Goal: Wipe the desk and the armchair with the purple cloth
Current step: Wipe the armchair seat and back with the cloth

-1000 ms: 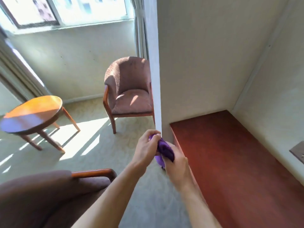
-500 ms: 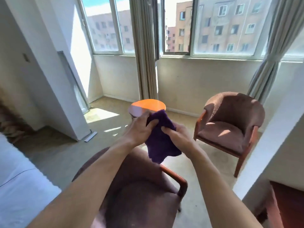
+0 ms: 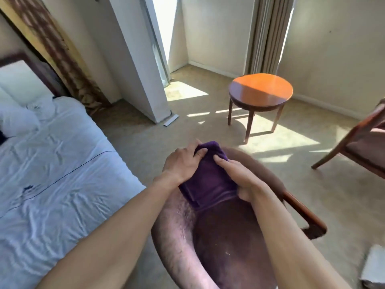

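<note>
Bed (image 3: pixel 52 163) noted left of armchair (image 3: pixel 177 236); round table (image 3: pixel 260 90) beyond armchair. Purple cloth (image 3: pixel 208 180), folded, held over armchair's back. Cloth gripped by left hand (image 3: pixel 181 163) and right hand (image 3: pixel 241 176), fingers curled round its edges.
</note>
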`<state>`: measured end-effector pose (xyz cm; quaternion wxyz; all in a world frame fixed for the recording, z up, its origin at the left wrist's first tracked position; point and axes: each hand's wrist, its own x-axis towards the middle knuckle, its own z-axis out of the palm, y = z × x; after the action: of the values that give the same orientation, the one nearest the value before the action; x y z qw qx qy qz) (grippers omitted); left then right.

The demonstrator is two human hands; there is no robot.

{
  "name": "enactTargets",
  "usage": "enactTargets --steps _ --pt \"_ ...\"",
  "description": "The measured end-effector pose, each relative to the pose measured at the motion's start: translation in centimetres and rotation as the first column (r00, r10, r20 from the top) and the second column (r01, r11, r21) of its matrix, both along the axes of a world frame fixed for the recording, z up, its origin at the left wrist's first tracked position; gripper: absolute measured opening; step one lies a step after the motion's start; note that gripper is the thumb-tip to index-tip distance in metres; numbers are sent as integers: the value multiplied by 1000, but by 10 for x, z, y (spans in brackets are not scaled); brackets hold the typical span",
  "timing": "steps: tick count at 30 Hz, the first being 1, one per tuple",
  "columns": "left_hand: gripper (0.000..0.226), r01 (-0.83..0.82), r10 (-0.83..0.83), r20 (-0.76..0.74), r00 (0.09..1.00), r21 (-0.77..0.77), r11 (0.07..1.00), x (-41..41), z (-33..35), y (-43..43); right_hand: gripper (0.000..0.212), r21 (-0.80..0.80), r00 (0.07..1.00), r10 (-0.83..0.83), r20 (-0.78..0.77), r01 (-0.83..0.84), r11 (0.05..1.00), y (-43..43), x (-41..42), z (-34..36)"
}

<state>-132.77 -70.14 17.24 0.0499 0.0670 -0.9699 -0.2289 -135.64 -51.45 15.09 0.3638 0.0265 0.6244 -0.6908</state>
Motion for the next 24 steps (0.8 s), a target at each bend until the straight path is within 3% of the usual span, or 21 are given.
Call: enactTargets --steps 5,11,17,19,22,24 --pt "33 6 -4 79 997 -34 999 -30 -80 -15 35 -69 977 -86 197 101 992 -26 -19 -88" --pt "36 -17 46 184 982 -154 988 -38 -199 -11 53 -62 911 -40 410 72 995 -30 -13 -206" --pt "38 -115 108 480 871 -14 993 -7 -313 -2 43 -228 797 -47 602 228 947 -19 21 -309" --pt "37 -125 99 505 857 18 992 0 -337 3 46 -218 778 -87 623 279 935 -24 28 -329" --pt "31 4 84 379 921 -227 974 3 -363 8 56 -228 696 -137 705 404 886 -34 32 -354" --pt "29 85 29 304 952 -355 931 -4 -368 6 52 -292 648 -102 755 471 832 -41 33 -362"
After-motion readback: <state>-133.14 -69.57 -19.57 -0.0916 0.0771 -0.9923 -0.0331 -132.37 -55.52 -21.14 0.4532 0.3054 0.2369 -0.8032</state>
